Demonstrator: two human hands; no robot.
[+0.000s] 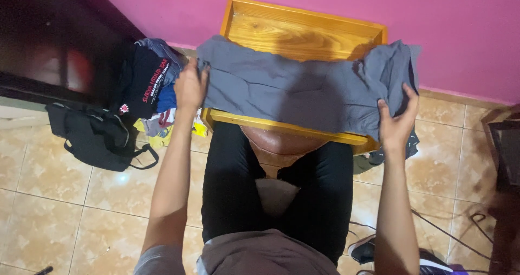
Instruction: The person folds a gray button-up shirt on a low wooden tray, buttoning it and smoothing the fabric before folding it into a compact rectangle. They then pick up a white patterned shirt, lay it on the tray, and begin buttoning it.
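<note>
Now we hold a grey garment (pixel 303 88) spread across the wooden tray (pixel 303 34), our left hand (pixel 190 85) pressing its near-left edge, seemingly flat, and our right hand (pixel 400 120) gripping bunched cloth; a clothes pile (pixel 149 85) lies just left of that left grip.

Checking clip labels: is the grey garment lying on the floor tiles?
No, the grey garment is spread across the wooden tray, with both hands at its ends.

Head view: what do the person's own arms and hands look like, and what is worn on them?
Both forearms are bare. The left hand and right hand show no gloves, rings, watch or bracelets. A short grey sleeve shows at the left upper arm; the right arm's sleeve is out of frame.
</note>
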